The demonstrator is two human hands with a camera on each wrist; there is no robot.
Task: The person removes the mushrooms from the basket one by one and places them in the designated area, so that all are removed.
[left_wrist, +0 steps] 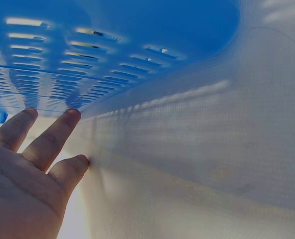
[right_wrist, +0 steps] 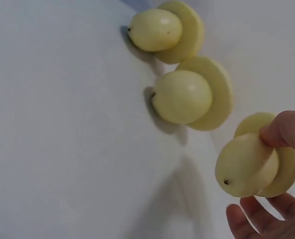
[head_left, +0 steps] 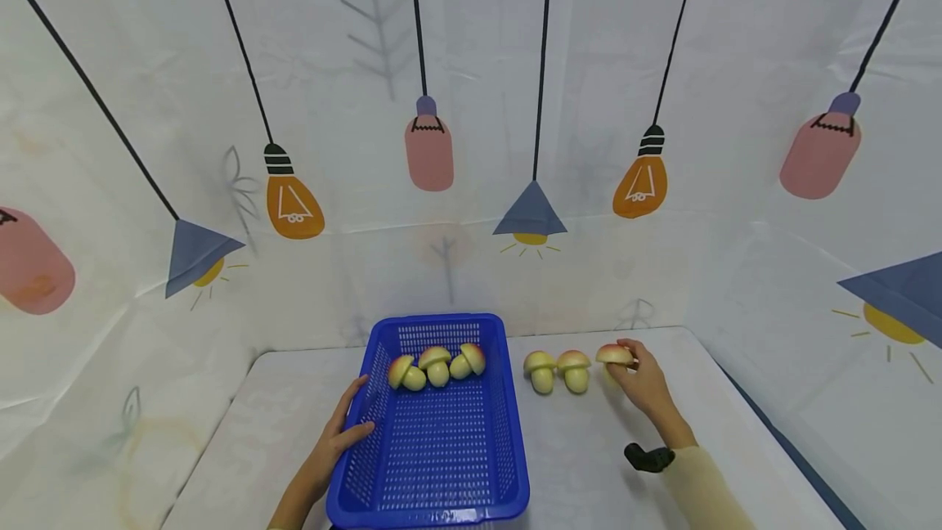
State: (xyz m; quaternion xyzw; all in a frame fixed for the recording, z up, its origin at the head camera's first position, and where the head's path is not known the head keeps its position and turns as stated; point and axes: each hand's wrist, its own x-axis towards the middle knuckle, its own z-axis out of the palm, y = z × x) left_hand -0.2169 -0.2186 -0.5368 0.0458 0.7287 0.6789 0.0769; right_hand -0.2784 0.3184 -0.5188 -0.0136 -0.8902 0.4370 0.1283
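Note:
My right hand [head_left: 644, 383] pinches a toy mushroom [right_wrist: 247, 167] with a pale yellow stem and a reddish cap, thumb on one side and fingers on the other. Two similar mushrooms, a left one [head_left: 541, 371] and a middle one [head_left: 574, 370], stand beside it on the white table. With its thumb over the left rim of a blue plastic basket [head_left: 517, 440], my left hand [head_left: 334, 440] holds the basket; several fingers [left_wrist: 53, 139] lie along the slotted outer wall. Three mushrooms [head_left: 436, 366] lie in a row inside the basket, toward its far end.
The white-covered table [head_left: 589, 464] meets a white cloth wall [head_left: 471, 268] printed with hanging lamps close behind the basket. More cloth closes in the left and right sides. A black band [head_left: 649, 458] circles the right wrist.

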